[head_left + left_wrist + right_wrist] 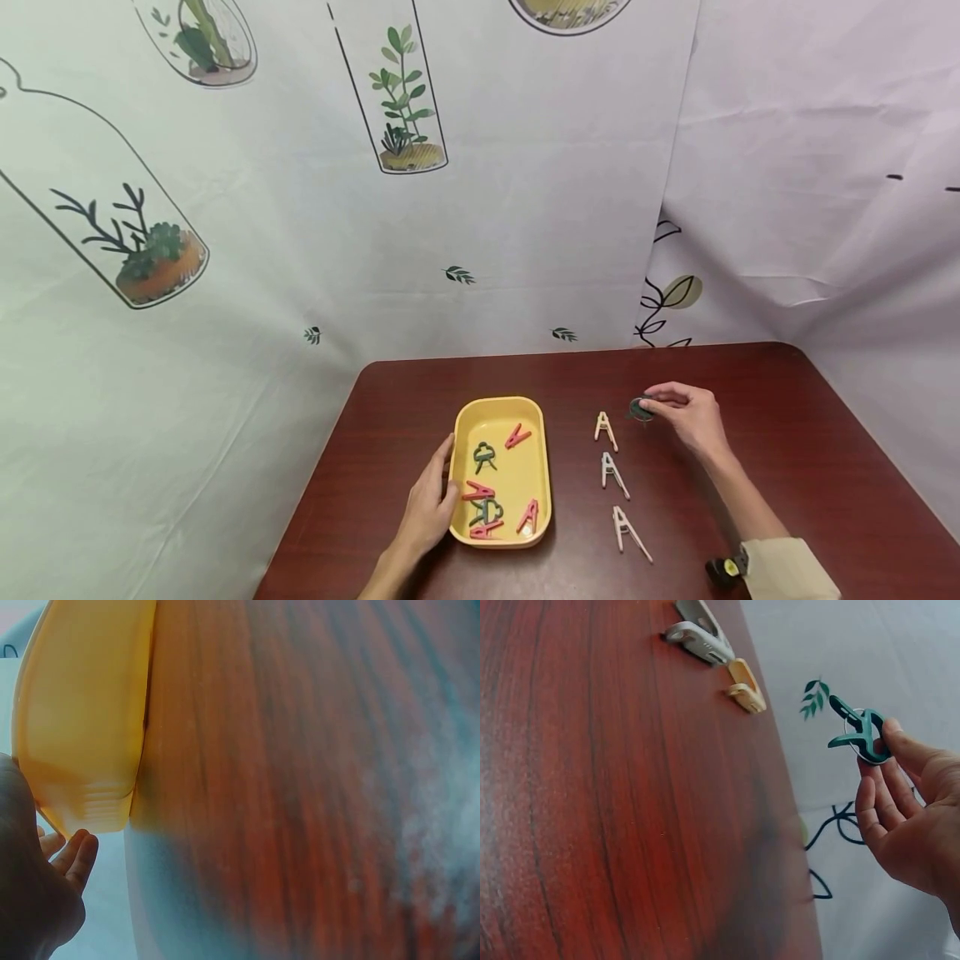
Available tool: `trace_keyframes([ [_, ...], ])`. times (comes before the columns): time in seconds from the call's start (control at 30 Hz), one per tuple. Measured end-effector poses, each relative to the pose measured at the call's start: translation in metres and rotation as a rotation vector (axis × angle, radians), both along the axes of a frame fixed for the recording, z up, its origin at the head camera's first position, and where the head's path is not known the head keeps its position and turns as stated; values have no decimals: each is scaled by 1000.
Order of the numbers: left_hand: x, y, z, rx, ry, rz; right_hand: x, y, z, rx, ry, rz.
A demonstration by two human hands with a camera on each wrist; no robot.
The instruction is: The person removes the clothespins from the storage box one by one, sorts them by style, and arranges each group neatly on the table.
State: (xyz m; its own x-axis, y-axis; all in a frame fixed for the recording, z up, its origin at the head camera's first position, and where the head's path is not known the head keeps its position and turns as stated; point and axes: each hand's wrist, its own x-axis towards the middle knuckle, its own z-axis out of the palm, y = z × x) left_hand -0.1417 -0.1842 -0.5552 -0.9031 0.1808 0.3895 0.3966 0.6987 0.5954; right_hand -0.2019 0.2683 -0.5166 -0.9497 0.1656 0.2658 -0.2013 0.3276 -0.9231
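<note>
My right hand (693,417) pinches a green plant clip (866,735) between thumb and fingers, above the table's right side. Its wire ring shows in the right wrist view. Against the left side of a yellow tray (546,467) rests my left hand (431,504), its fingers fairly straight along the outer wall. Inside the tray lie two green plant clips (484,456) and several pink clothespins (528,516). Between tray and right hand, three pale clothespins form a column: a cream one (605,429), a greyish one (614,475) and a whitish one (630,533).
The dark red wooden table (405,417) has rounded far corners. A white cloth (525,233) printed with plants hangs behind it and at the sides. A black strap device (724,571) sits at my right wrist beside a beige sleeve (791,568).
</note>
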Motion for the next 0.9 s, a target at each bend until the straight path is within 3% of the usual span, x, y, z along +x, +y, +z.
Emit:
trace_keyframes([
  [0.33, 1, 1, 2, -3, 20, -14, -8, 2, -9, 146, -75, -26],
  [0.63, 1, 1, 3, 1, -9, -15, -12, 2, -23, 122, -146, 47],
  [0.77, 1, 1, 2, -1, -8, -11, -14, 2, -32, 73, -152, 86],
  [0.9, 1, 2, 3, -3, -4, -7, -18, 2, -41, 90, -132, 104],
])
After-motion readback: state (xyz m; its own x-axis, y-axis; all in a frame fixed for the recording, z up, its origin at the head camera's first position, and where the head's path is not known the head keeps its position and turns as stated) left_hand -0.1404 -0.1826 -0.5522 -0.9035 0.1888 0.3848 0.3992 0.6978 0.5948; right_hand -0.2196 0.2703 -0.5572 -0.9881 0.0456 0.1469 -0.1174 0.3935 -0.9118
